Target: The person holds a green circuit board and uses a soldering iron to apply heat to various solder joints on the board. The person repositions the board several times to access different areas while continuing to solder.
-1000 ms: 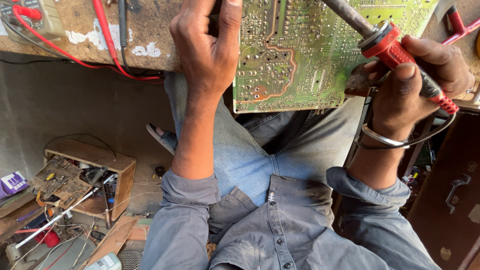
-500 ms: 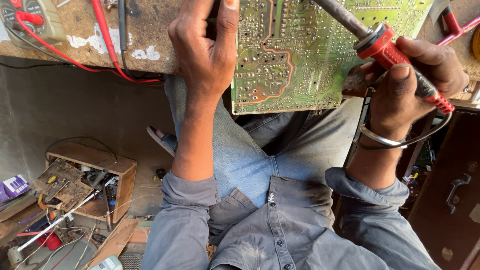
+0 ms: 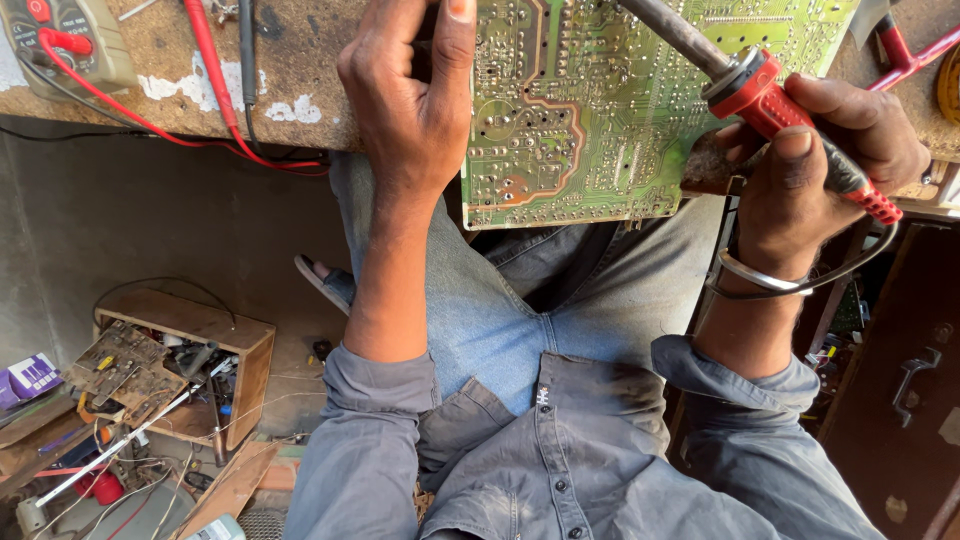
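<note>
— Watching the head view, I had the right hand [image 3: 810,165] wrapped tight around the red handle of the soldering iron [image 3: 760,95], fingers closed all the way round it. Did you read it the same?

— I did. That grip was full and firm, thumb pressed on the near side of the handle. Which way did the iron's long axis run?

— It ran on a slant, from the handle at the right up and to the left, with the dark metal barrel crossing over the green circuit board [image 3: 600,130]. The tip itself was cut off by the top edge of the picture, so I could not tell whether it touched the solder side.

— And the board?

— It lay copper side up on the worn counter [image 3: 290,70], its near edge hanging out over the person's lap. It sat to the left of the right hand's grip, directly under the barrel.

— What of the left hand [image 3: 415,105]?

— It was curled closed at the board's left edge, thumb lying up along it. I judged it was pinching the board, though the fingers hid the contact. That hand was nearer the board; the right stood off at its right edge. A multimeter [image 3: 65,40] with red leads [image 3: 210,70] sat well apart, far left.
</note>
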